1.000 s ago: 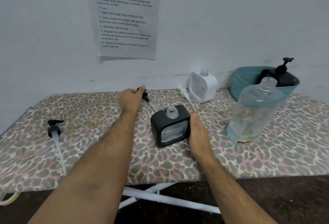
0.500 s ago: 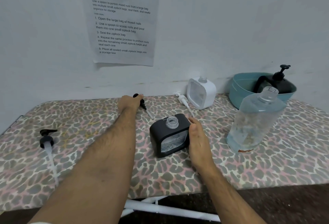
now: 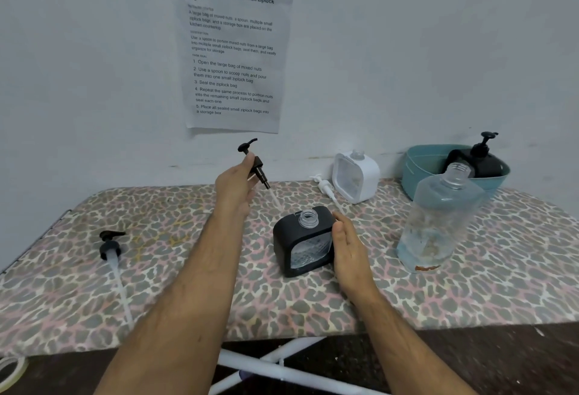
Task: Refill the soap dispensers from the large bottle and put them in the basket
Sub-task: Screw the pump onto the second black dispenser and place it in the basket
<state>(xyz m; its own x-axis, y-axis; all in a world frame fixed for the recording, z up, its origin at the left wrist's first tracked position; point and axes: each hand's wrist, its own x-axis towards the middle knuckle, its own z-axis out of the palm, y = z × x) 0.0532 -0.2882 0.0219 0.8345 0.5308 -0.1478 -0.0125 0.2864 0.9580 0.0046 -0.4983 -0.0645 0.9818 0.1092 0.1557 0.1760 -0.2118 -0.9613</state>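
A black square dispenser [image 3: 300, 242] with an uncapped clear neck stands mid-table. My right hand [image 3: 349, 245] rests flat against its right side, holding it steady. Above and behind it, my left hand [image 3: 235, 186] grips a black pump head [image 3: 255, 161] raised off the table, its clear tube slanting down toward the dispenser. The large clear bottle [image 3: 438, 222], uncapped and low on bluish liquid, stands to the right. A white dispenser [image 3: 355, 176] without a pump stands at the back. The teal basket [image 3: 419, 169] at the back right holds a black dispenser [image 3: 479, 162] with its pump on.
Another black pump [image 3: 109, 247] with a long tube lies on the left of the leopard-print table [image 3: 188, 285]. A white pump [image 3: 324, 186] lies beside the white dispenser. A printed sheet [image 3: 232, 46] hangs on the wall. The table's front edge runs just below my forearms.
My left hand closed on the black pump head lying at the back and lifted it off the table. My right hand stayed on the black dispenser. The camera tilted upward.
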